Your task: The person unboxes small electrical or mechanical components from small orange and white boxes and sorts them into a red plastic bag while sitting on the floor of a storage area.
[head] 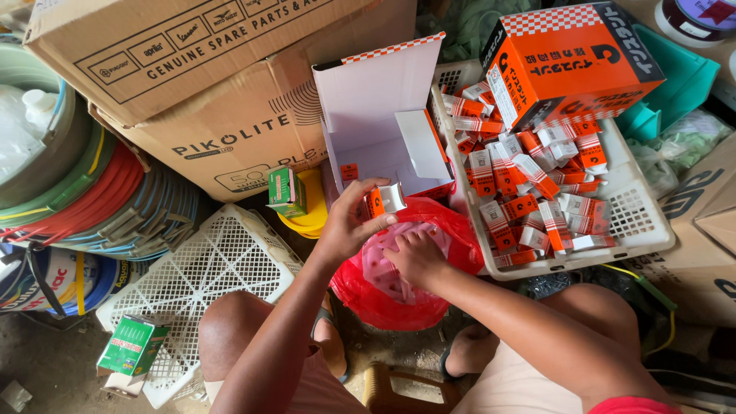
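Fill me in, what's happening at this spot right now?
A person crouches among cartons. The left hand holds a small orange-and-white box with its end flap open, while the right hand reaches into a red plastic bag of pinkish parts. Just beyond, a larger white carton stands open. To the right, a white basket is heaped with more of the same small boxes, with a big orange carton resting on its far edge.

bare arms, pale shorts, sandals
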